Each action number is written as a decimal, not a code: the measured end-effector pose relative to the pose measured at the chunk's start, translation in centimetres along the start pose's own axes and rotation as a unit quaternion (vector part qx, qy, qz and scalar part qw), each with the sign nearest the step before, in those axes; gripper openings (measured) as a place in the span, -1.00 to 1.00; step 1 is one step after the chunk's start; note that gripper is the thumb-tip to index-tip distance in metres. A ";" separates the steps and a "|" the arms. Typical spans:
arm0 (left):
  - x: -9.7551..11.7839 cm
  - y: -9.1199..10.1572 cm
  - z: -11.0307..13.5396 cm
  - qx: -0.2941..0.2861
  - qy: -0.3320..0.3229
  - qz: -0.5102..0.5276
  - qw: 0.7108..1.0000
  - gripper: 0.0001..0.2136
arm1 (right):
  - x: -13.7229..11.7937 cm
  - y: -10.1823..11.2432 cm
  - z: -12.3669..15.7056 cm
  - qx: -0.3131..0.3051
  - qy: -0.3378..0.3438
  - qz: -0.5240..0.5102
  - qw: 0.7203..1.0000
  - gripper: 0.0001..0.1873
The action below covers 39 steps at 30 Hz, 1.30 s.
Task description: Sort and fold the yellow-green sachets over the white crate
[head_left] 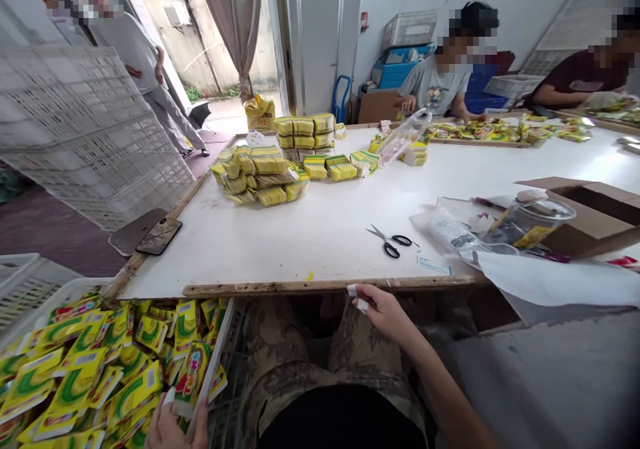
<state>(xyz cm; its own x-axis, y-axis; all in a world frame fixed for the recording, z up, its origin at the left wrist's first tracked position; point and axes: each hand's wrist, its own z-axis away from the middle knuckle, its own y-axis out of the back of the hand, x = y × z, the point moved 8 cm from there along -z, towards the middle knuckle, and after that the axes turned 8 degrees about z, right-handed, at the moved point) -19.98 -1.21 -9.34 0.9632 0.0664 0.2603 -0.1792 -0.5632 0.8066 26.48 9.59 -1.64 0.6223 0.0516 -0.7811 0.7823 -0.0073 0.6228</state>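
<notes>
Low on the left, my left hand [176,429] is at the right wall of a white crate [224,339] filled with small yellow-and-green packets [80,382]. Its thumb and white-taped finger lie on either side of the lower end of one upright yellow packet [193,374]. My right hand [383,309] hovers by the wooden front edge [300,289] of the white table. White tape wraps two of its fingertips, which stand slightly apart with nothing visible between them. Black-handled scissors [391,241] lie on the table beyond the right hand.
Bundled yellow cards [270,159] stand in stacks at the back left of the table [330,229]. A phone [159,235] lies at the left edge. To the right are a clear jar [533,222], plastic wrap and a cardboard box [590,209]. Several people are around.
</notes>
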 end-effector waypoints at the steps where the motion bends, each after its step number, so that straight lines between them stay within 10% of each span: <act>1: 0.1 0.1 0.0 0.011 -0.001 -0.003 1.000 -0.39 | -0.5 -0.3 -0.3 -0.010 0.009 0.000 1.000 -0.65; 14: 2.3 1.8 0.8 -0.009 0.009 -0.078 0.997 -0.44 | -3.1 -11.1 -0.9 -0.222 0.093 -0.026 0.970 -0.63; 25: 2.1 1.1 0.7 -0.090 0.007 -0.165 0.982 -0.55 | -2.3 -12.0 -2.0 -0.266 0.095 -0.007 0.959 -0.59; 30: -3.1 2.6 2.3 -0.139 0.016 -0.212 0.967 -0.53 | -0.7 -10.9 -2.0 -0.270 0.066 -0.008 0.960 -0.58; 39: -17.7 12.3 6.3 -0.165 0.119 -0.326 0.923 -0.52 | 0.3 -12.1 -2.4 -0.275 0.071 -0.045 0.958 -0.52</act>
<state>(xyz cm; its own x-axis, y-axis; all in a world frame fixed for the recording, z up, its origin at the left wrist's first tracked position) -37.95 -14.49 -7.35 0.8242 0.5035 -0.2592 0.3337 -0.0620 0.9407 17.12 12.11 -9.27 0.5121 0.1633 -0.8432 0.6764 0.5283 0.5131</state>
